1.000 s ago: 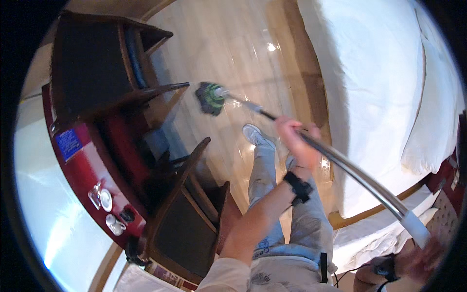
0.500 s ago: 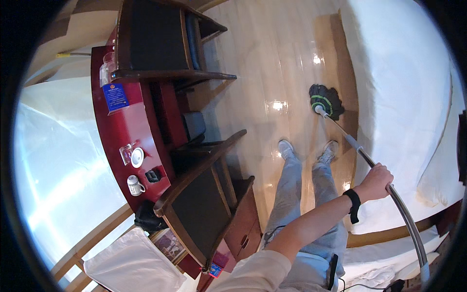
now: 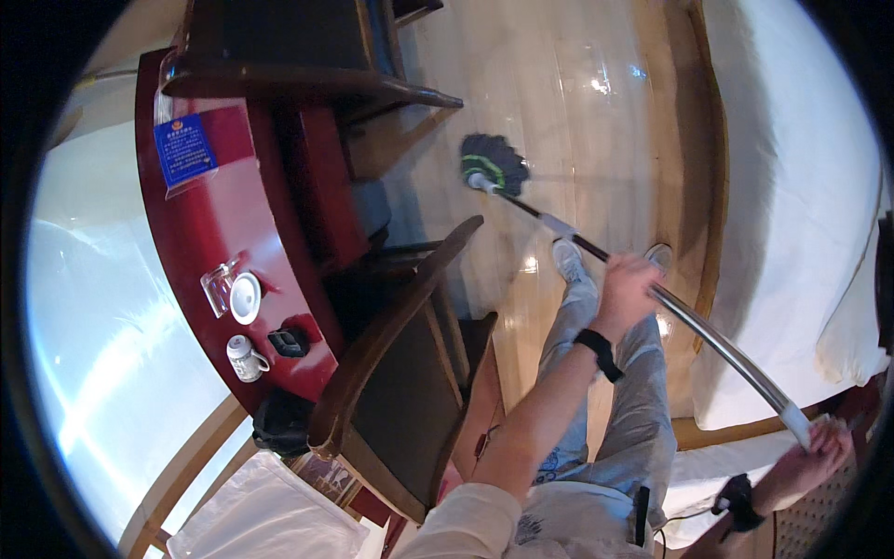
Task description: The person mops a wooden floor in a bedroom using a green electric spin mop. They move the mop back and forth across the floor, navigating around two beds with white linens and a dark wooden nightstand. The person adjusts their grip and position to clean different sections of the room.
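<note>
A mop with a dark string head (image 3: 507,168) and a green ring rests on the wooden floor between the chairs and the bed. Its long metal handle (image 3: 712,345) slants down to the right across my legs. Partway along that handle, my left hand (image 3: 629,293) is wrapped round it, a black band on the wrist. At the handle's pale upper end, my right hand (image 3: 824,445) grips it, slightly blurred, near the bed's lower corner.
Two dark wooden chairs (image 3: 400,410) (image 3: 279,47) stand along a red desk (image 3: 223,224) holding a mug (image 3: 246,359), a white dish (image 3: 245,298), a glass (image 3: 219,287) and a blue card (image 3: 184,149). A white-covered bed (image 3: 792,186) borders the floor on the right.
The mop head has swept left from beside the bed toward the chairs. My left hand has moved left with the handle. My right hand has come into view at its upper end.
</note>
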{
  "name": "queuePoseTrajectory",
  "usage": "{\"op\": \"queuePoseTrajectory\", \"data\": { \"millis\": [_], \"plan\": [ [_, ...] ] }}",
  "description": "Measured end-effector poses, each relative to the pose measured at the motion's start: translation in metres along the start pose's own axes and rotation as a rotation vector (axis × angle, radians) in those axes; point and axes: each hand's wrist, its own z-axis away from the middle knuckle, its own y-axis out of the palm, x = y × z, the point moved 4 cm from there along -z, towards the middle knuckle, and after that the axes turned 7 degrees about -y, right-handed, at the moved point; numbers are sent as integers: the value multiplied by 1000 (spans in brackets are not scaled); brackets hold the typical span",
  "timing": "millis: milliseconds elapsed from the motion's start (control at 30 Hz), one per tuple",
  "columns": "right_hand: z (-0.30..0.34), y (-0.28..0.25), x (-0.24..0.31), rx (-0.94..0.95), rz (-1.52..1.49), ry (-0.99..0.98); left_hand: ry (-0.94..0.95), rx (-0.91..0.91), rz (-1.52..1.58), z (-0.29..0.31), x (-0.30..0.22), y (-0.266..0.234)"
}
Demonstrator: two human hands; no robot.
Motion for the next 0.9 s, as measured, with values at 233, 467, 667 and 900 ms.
{"op": "queuePoseTrajectory", "data": {
  "millis": [233, 467, 667, 900],
  "plan": [
    [47, 220, 29, 50, -592, 303, -249, -592, -89, 33, 116, -115],
    [44, 237, 49, 325, -656, 352, -377, -811, 421, 58, 157, -122],
    [2, 118, 45, 268, -803, 56, -356, -706, 269, 36, 35, -27],
    [-22, -58, 94, 147, -655, -392, -72, -396, 127, 72, -118, 124]
  ]
}}
